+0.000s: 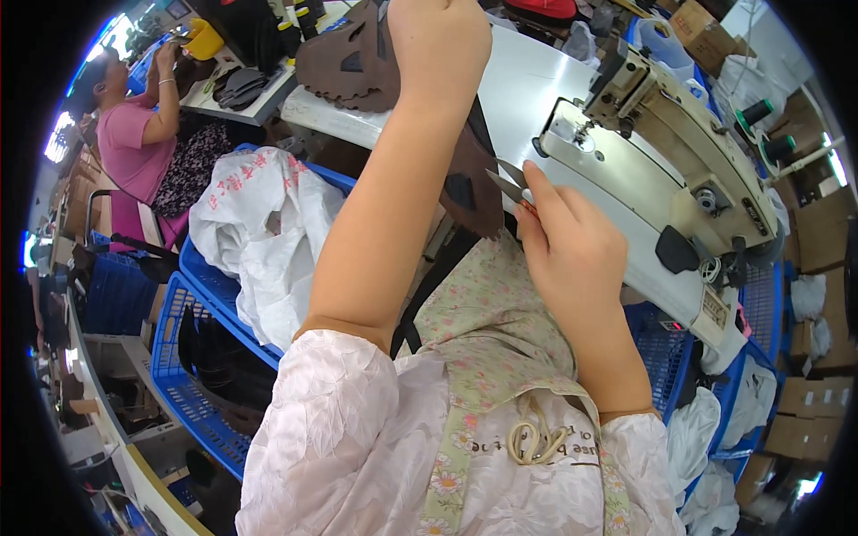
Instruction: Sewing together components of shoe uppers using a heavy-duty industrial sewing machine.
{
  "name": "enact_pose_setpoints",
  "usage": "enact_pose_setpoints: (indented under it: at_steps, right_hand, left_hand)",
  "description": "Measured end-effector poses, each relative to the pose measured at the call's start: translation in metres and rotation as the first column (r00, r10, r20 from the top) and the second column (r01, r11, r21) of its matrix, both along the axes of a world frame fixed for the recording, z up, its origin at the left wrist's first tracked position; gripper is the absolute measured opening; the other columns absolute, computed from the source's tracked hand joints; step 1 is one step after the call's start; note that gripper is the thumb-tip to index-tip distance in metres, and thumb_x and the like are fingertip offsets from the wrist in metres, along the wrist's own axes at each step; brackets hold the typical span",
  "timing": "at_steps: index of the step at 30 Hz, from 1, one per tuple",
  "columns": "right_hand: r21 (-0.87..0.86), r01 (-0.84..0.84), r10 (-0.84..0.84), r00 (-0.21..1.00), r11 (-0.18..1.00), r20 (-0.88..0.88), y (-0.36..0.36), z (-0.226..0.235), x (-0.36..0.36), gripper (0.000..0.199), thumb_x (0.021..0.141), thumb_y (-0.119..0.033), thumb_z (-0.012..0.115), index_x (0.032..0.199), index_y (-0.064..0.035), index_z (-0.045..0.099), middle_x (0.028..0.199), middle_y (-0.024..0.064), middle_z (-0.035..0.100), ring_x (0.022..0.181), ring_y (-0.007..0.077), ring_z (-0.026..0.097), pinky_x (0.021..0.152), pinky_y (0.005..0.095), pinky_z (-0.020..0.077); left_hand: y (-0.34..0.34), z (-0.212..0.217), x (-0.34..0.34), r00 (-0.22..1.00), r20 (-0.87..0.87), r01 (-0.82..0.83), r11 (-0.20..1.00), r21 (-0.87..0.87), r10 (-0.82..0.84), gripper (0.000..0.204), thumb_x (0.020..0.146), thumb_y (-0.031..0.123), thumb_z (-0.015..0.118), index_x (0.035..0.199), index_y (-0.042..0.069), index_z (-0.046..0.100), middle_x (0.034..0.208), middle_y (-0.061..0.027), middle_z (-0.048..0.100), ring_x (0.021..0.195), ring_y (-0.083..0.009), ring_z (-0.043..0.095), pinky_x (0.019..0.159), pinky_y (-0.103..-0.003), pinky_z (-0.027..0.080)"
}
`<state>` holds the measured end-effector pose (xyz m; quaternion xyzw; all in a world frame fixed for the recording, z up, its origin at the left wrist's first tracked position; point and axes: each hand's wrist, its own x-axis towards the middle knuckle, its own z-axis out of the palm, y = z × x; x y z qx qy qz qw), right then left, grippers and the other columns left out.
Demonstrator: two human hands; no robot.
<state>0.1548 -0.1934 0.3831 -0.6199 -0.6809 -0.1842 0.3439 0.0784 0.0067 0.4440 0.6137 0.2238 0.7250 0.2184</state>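
Raised to the top edge, my left hand (440, 40) is curled closed, its fingertips hidden, so what it grips cannot be made out. A dark brown cut piece (353, 62) with a scalloped edge lies on the table left of that wrist. Another dark brown piece (474, 183), with a darker patch, hangs over the near table edge, partly behind my left forearm. My right hand (572, 232) is closed round a small pair of scissors (511, 185). Their blades are parted and point left, overlapping the hanging piece's right edge in view; contact cannot be told.
A sewing machine (679, 161) stands on the white table (514, 76) at right. Blue baskets (201, 375) sit at left, one under a white sack (268, 223). Further left, a person in pink (143, 134) works at another table. Cardboard boxes (809, 411) are stacked far right.
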Motion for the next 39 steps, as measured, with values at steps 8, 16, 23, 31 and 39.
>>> enact_pose_setpoints:
  at_steps: [8,16,23,31,39]
  right_hand:
    - [-0.075,0.125,-0.114,0.984,0.989,0.136,0.011,0.0,0.009,0.034,0.082,-0.017,0.07,0.114,-0.0067,0.07,0.071,0.0033,0.057,0.064,0.0209,0.061,0.052,0.0347,0.0467]
    - [-0.119,0.168,-0.147,0.975,0.979,0.164,0.015,0.005,0.011,0.032,0.084,-0.014,0.067,0.114,-0.0051,0.069,0.072,0.0054,0.059,0.067,0.023,0.063,0.054,0.0369,0.0487]
    - [-0.174,0.204,-0.158,0.957,0.963,0.244,0.019,0.008,0.015,0.041,0.074,-0.003,0.063,0.115,-0.0023,0.068,0.074,0.0076,0.061,0.07,0.0253,0.065,0.057,0.0374,0.051]
    - [-0.141,0.234,-0.192,0.946,0.962,0.263,0.028,0.011,0.02,0.031,0.08,-0.01,0.067,0.11,-0.0076,0.071,0.073,0.0078,0.062,0.067,0.026,0.064,0.058,0.0379,0.0498]
    - [-0.367,-0.193,0.141,0.976,0.91,-0.164,-0.019,0.033,0.004,0.036,0.077,-0.012,0.074,0.111,-0.0018,0.07,0.076,0.0102,0.065,0.064,0.0243,0.062,0.057,0.033,0.0479]
  left_hand:
    - [-0.002,-0.006,0.022,0.995,0.006,-0.104,0.993,0.06,0.103,0.036,0.089,-0.005,0.044,0.12,-0.007,0.062,0.108,-0.0242,0.068,0.101,-0.031,0.065,0.093,-0.034,0.047]
    - [0.002,-0.012,0.03,0.98,-0.012,-0.194,0.972,0.135,0.197,0.035,0.089,-0.005,0.043,0.119,-0.008,0.061,0.118,-0.0265,0.064,0.114,-0.0375,0.06,0.102,-0.038,0.044]
    - [0.002,-0.015,0.034,0.982,-0.016,-0.188,0.976,0.11,0.191,0.035,0.089,-0.005,0.043,0.119,-0.009,0.061,0.119,-0.0275,0.063,0.117,-0.0389,0.058,0.104,-0.039,0.042]
    - [0.009,-0.012,0.041,0.983,0.009,-0.182,0.977,0.114,0.182,0.034,0.09,-0.005,0.043,0.118,-0.009,0.061,0.119,-0.0281,0.063,0.118,-0.0394,0.058,0.105,-0.039,0.042]
    - [0.016,-0.02,-0.002,0.987,0.158,-0.021,1.0,-0.002,0.021,0.034,0.091,-0.005,0.046,0.121,-0.008,0.061,0.107,-0.0203,0.068,0.096,-0.0235,0.064,0.089,-0.03,0.047]
